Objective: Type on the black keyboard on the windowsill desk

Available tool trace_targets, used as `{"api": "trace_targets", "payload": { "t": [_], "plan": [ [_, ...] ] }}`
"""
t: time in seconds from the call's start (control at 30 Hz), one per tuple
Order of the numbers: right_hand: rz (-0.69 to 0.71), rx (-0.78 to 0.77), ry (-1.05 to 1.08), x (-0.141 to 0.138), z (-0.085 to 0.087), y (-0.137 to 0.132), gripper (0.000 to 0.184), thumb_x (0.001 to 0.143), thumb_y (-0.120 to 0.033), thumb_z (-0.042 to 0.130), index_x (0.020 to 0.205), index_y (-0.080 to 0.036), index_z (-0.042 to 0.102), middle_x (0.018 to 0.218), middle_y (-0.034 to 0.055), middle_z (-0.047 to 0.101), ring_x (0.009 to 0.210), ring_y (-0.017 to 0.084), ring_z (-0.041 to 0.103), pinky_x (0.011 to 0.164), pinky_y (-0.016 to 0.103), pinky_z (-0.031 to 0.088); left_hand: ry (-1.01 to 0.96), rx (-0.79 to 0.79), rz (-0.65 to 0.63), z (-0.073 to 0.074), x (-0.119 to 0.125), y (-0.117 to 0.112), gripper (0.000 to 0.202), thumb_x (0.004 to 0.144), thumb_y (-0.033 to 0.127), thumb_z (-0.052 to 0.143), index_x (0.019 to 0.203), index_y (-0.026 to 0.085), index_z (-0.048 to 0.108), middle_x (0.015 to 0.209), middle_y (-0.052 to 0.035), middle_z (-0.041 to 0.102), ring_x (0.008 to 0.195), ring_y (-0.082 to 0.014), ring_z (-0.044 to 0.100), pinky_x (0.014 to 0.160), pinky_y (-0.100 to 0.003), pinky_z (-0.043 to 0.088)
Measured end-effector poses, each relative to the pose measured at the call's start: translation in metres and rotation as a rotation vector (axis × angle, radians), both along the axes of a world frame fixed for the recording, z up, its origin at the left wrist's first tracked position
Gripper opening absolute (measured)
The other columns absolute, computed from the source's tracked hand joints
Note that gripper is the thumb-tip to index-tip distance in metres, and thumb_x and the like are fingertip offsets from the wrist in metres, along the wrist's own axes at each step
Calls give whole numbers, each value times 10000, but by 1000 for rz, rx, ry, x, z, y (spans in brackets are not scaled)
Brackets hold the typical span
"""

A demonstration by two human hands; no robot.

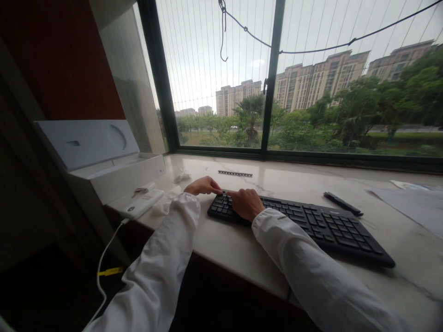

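Note:
A black keyboard [311, 223] lies slantwise on the pale marble sill [221, 244]. My left hand [202, 186] is at the keyboard's far left corner, its fingers pressed together with the tips touching the back edge. My right hand [246, 204] rests curled on the left keys, knuckles up, with its forefinger reaching towards the left fingertips. Whether anything sits between either hand's fingers is hidden. Both arms wear white sleeves.
An open white box [104, 157] stands at the sill's left end, with a white power bank [140, 205], its cable and a key [140, 190] beside it. A thin metal strip [235, 173], a black pen-like bar [342, 204], papers [415, 203] and a crumpled tissue [182, 175] lie about. The window is directly behind.

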State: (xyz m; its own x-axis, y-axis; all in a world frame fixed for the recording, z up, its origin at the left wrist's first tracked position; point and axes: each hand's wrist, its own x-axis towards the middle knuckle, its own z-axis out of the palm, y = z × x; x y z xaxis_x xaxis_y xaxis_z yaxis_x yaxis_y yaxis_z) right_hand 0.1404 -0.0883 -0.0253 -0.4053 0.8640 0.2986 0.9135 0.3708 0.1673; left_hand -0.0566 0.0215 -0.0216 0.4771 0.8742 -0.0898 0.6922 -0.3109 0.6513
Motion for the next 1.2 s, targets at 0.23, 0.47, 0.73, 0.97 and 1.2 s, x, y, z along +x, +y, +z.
{"api": "trace_targets", "payload": {
  "t": [0.23,0.47,0.73,0.97,1.2],
  "plan": [
    [0,-14,-10,0,0,0,368,846,-191,343,1077,-252,623,900,101,678,797,230,637,659,316,405,-41,-211,54,-2,7,6,606,440,574,771,876,172,645,680,20,556,501,-43,343,425,-190,196],
    [-9,-29,-14,-2,1,-2,378,850,-186,363,1138,-263,595,902,102,677,815,226,636,673,307,405,106,-367,74,7,14,20,495,457,467,805,788,181,573,566,52,449,511,-61,353,412,-186,168],
    [-9,-32,-8,-2,1,-1,379,851,-186,359,1135,-270,596,908,101,675,817,231,639,665,312,407,362,-336,13,14,22,41,500,447,489,792,809,197,609,601,22,510,538,-88,419,456,-185,286],
    [4,-57,-19,-2,3,-2,410,842,-184,367,1176,-292,577,927,99,672,828,223,634,678,307,402,433,-342,-46,20,25,46,503,445,496,790,807,201,606,694,7,565,572,-97,449,490,-195,323],
    [39,-62,-33,0,3,-2,450,831,-188,387,1233,-326,535,917,95,673,823,230,634,674,309,402,343,-299,-92,17,17,29,446,523,500,750,803,201,576,679,27,525,570,-78,418,476,-172,288]
  ]
}}
